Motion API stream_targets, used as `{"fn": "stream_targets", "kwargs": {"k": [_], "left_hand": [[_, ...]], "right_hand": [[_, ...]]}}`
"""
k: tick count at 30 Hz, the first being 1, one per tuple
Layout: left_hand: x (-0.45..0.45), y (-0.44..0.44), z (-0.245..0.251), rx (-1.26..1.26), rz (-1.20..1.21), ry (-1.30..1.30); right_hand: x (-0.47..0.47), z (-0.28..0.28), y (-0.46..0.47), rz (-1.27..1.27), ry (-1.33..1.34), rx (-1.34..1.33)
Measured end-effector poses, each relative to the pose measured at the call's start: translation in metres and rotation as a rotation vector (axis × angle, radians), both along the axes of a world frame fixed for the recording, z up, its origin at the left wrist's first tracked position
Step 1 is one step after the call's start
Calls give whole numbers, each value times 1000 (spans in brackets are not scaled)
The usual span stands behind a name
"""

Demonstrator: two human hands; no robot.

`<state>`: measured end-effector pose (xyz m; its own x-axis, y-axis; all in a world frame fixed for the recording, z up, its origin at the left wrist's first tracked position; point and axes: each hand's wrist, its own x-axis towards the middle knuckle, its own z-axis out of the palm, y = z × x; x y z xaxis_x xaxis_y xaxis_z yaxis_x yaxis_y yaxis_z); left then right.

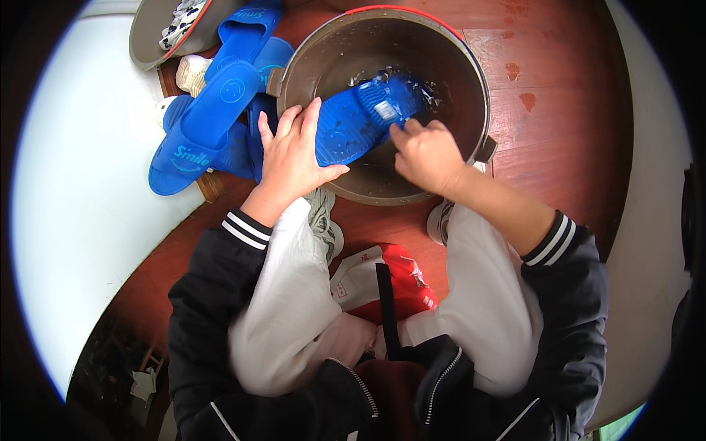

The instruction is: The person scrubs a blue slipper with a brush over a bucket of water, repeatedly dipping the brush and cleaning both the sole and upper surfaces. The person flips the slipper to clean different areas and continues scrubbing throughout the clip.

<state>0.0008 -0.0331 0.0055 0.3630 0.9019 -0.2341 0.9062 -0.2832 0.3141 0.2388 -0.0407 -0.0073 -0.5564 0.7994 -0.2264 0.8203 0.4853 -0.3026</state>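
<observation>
A wet blue plastic slipper (pixel 345 124) slants into a brown round bucket (pixel 463 118), its front end among splashing water (pixel 436 96). My left hand (pixel 292 146) is at the heel end, thumb and index finger spread around it, above the bucket's near left rim. The fingers of my right hand (pixel 430 154) are curled at the slipper's near side edge; their tips are partly hidden. A bright white patch (pixel 385 110) shows on the ribbed blue part beside them; whether it is glare or a label I cannot tell.
Several blue slippers (pixel 204 127) lie piled left of the bucket, some bearing writing. Behind them a second bucket (pixel 146 33) holds black-and-white cloth (pixel 182 25). A red and white bag (pixel 386 275) lies between my legs. Water spots (pixel 528 101) mark the reddish floor (pixel 557 143).
</observation>
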Motion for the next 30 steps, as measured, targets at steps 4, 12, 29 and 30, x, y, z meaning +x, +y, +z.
{"fn": "stream_targets", "kwargs": {"k": [4,12,29,30], "left_hand": [[1,0,0,8,0,-11],[0,1,-1,-4,6,-20],[1,0,0,-2,6,-9],[1,0,0,-6,11,-9]], "right_hand": [[-11,23,-14,102,215,-83],[26,-4,31,-148,-121,-9],[8,25,2,-44,219,37],[14,20,10,-87,133,22]]}}
